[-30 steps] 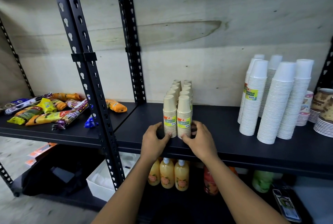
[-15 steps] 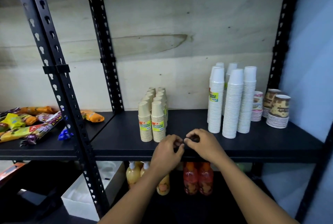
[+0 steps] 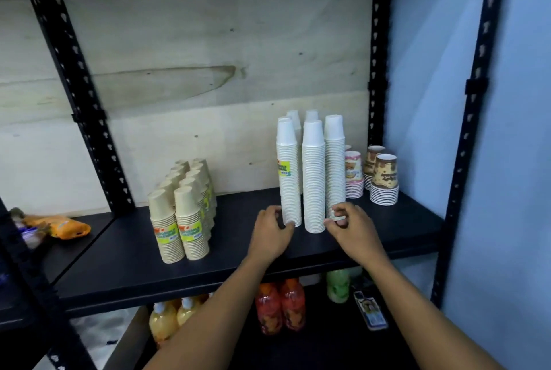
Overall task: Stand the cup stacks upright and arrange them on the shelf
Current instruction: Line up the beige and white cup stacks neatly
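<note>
two white cup stacks (image 3: 288,191) gripped by left hand (image 3: 269,235), right hand (image 3: 353,228) fingers (image 3: 341,208); black shelf (image 3: 238,250), blue wall (image 3: 423,71)

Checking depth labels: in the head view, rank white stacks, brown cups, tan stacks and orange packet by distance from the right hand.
1. White stacks: directly at the fingers of the right hand.
2. Brown cups: just to its right, further back.
3. Tan stacks: well off to the left.
4. Orange packet: far left, beyond the upright post.

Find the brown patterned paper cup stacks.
Head view: the brown patterned paper cup stacks stand at the far right of the black metal shelf, beside the pink patterned cups.
</note>
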The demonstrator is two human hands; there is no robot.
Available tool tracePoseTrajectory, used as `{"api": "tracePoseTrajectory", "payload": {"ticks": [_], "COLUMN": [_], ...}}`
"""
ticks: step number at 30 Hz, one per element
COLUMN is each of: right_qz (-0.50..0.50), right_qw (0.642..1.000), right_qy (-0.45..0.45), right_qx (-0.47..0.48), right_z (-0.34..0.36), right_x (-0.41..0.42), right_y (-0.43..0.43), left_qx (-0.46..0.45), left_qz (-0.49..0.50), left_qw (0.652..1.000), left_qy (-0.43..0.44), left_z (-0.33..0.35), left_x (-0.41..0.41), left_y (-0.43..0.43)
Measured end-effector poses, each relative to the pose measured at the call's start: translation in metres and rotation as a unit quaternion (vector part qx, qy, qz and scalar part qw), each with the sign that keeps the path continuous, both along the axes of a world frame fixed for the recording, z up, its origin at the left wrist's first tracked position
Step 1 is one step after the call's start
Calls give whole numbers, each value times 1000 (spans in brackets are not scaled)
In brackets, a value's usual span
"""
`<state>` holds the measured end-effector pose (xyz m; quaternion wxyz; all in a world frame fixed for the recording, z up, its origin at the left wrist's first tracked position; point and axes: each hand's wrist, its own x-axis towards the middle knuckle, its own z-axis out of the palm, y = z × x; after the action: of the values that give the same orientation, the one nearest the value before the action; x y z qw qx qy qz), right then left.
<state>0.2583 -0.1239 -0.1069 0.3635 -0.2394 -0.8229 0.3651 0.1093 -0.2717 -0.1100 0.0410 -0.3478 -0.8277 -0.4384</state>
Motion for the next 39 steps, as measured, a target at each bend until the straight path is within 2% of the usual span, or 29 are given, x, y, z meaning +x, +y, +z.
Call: {"api": "tracePoseTrajectory", "payload": {"ticks": [5, 11, 21, 33, 39], "right_qz": [-5, 22, 11, 67, 60], "right_qw": [1000, 999, 999, 997, 997], "right_qy": [13, 13, 3, 6, 3], "right_qx": [-11, -46, -46, -42, -51], "right_z": [-4, -6, -12, -17, -14], "right_x": [-18, -35, -40, -68, -100], "right_y": [10, 4, 1, -40, -59], "left_qx": [10, 43, 82, 95, 112], "left_qz": [-6, -20, -18, 104, 136], "left_qw": [999, 999, 996, 989, 983], "left_qy": [-38, -19, -24, -36, -55], "left_z": [1, 2, -5, -5, -3], "left_x": [-15, -20, -18, -30, -50], "left_y": [22, 35, 25, -27, -31]}}
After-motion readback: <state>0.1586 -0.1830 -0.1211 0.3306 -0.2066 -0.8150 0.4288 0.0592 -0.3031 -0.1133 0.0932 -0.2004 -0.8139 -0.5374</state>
